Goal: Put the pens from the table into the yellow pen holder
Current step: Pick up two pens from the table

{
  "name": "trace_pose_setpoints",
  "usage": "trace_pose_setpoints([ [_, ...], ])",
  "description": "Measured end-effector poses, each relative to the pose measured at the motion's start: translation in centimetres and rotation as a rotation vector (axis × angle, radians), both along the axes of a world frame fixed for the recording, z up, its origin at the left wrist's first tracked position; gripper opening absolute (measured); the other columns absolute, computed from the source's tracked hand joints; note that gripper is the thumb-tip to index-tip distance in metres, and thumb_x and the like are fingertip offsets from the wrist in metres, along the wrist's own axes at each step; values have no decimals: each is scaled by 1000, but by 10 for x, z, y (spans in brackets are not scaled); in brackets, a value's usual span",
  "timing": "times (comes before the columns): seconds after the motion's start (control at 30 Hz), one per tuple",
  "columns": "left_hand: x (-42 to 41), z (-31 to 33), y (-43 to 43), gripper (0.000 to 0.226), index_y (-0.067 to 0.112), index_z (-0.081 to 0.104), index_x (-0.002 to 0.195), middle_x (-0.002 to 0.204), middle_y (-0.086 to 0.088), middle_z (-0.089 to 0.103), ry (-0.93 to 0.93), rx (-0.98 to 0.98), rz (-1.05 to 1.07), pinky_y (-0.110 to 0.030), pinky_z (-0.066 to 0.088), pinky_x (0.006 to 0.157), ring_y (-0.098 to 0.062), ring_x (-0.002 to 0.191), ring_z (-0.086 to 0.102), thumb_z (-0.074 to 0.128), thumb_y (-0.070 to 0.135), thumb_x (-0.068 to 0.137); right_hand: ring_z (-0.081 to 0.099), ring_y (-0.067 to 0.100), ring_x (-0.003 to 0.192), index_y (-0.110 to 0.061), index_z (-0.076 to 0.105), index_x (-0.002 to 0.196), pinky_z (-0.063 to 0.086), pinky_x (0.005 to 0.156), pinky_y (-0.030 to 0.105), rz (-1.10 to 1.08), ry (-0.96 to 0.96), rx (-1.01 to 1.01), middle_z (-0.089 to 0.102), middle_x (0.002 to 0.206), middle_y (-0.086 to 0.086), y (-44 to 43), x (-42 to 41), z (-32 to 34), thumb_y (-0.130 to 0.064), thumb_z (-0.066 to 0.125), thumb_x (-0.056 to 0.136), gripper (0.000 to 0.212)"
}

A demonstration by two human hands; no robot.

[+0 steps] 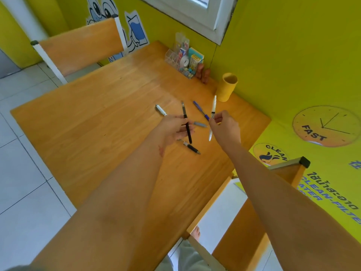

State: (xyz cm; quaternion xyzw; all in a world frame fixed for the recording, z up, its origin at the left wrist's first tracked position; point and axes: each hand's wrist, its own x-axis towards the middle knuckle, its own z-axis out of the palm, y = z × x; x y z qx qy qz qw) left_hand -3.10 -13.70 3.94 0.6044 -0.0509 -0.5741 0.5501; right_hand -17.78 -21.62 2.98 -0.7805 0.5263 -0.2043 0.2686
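The yellow pen holder (227,87) stands upright and empty-looking at the table's far right, by the wall. My left hand (175,128) grips a long black pen (186,122) above the wooden table (97,118). My right hand (224,126) pinches a white pen (213,110) near its middle, its tip pointing towards the holder. On the table lie a blue pen (200,110), a white pen (160,109) at the left, a grey pen (200,124) between my hands, and a short black pen (191,147) near me.
A clear organiser (182,59) with stationery stands at the far edge by the wall, with small brown figures (203,72) beside it. One wooden chair (78,49) is at the far side, another chair (273,192) at my right.
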Motion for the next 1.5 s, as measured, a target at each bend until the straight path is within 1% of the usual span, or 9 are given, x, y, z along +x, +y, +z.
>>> trace_pose_setpoints([
  [0.1,-7,5,-22,35,8,45,129,99,-18,65,21,-77,-18,-36,62,69,-26,80,67,53,-3,96,59,18,86,-11,61,102,44,67,30,-31,-41,-5,67,104,4,-25,-6,9,-26,57,92,19],
  [0.37,-28,17,-108,7,14,51,96,89,-11,63,-56,-130,-12,-48,60,79,-24,78,67,58,17,97,62,21,87,-8,60,101,43,67,29,-105,-179,-67,70,102,3,-107,-17,30,-23,61,88,20],
  [0.57,-31,34,-178,9,13,58,96,87,-5,61,-423,-225,110,-46,57,84,-24,83,63,66,15,92,62,15,80,-8,61,99,47,65,32,-127,-343,-139,70,99,2,-164,-11,39,-22,61,90,17],
  [0.7,-25,43,-212,24,33,51,82,81,1,58,-605,-318,207,-49,56,83,-37,94,66,69,17,87,62,11,83,-9,63,102,51,71,33,-138,-447,-211,70,94,2,-188,1,37,-21,62,89,18],
  [0.83,-24,36,-231,16,21,49,91,79,3,62,-936,-320,190,-29,43,62,-21,75,58,65,21,90,63,21,97,-11,63,100,51,76,38,-99,-390,-203,72,99,2,-207,9,19,-23,63,87,18],
  [0.93,-23,18,-236,21,10,57,100,89,-7,69,-1095,-223,101,-38,48,66,-26,84,64,63,29,92,53,30,109,-12,66,102,45,82,40,-51,-203,-218,71,106,3,-215,10,3,-28,63,89,21],
  [1.07,-20,5,-237,27,7,66,105,101,-7,73,-1231,-132,14,-27,42,66,-23,92,66,61,31,94,51,32,112,-14,68,102,40,88,38,9,-10,-286,68,114,7,-221,14,-9,-32,62,90,22],
  [1.27,-15,-3,-241,34,12,66,123,122,-8,69,-1225,-34,-157,-32,48,82,-24,110,64,53,31,98,49,33,117,-13,68,110,43,92,44,39,77,-318,65,120,10,-218,18,-10,-25,60,92,24],
  [1.5,-17,-12,-201,39,16,59,134,133,-4,63,-1165,11,-171,-40,49,99,-23,123,58,50,32,99,51,34,116,-12,63,122,43,95,44,-28,-11,-328,64,123,12,-196,4,-7,-25,56,94,32],
])
